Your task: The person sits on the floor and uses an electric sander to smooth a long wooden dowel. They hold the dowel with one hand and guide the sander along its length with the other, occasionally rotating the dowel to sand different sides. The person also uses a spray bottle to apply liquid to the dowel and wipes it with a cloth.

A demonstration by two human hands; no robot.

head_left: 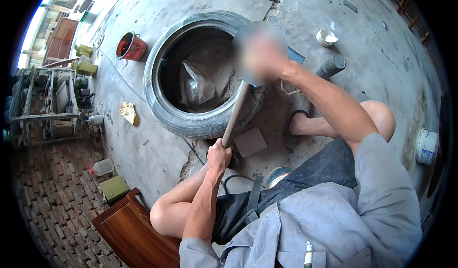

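Head view, looking down at a seated person working on a concrete floor (143,149). The left hand (219,154) is clenched around the lower end of a long wooden handle (235,115), which slants up and to the right across the near sidewall of a car tyre (191,120) lying flat on the floor. The right hand (260,53) sits at the upper end of the handle, above the tyre's right rim; this region is blurred, so the closure of its fingers and the form of the tool head cannot be told. A crumpled clear plastic bag (196,84) lies inside the tyre opening. A red bucket (131,46) stands just beyond the tyre's far-left edge, and a yellow rag (128,111) lies near its left side. A grey pipe section (330,67) and a small white cup (326,37) lie to the right, apart from the tyre. A white container (426,146) stands at the far right. A brown wooden panel (136,234) lies beside the left knee (164,215).
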